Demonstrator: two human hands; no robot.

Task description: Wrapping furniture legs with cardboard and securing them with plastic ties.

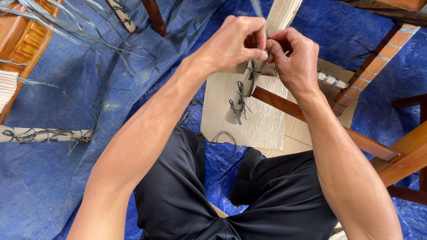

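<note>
Hands meet at top centre, over a wooden leg wrapped in corrugated cardboard [249, 84]. I see left hand [231, 42] w/ thumb & forefinger pressed together, pinching grey twine [257, 10] right at the wrap. Right hand [294, 55] is touching it, fingers curled tight on the same tie. Knotted twine ends [239, 104] hang lower on the wrap. Flat cardboard sheet [262, 124] lies under it, on blue tarp [53, 186]. Bare wooden rail [320, 122] crosses beneath right forearm.

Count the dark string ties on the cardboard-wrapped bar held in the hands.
2 show: one tie just below the left hand and right hand, another tie near the bar's lower end. The hands may hide more.
</note>
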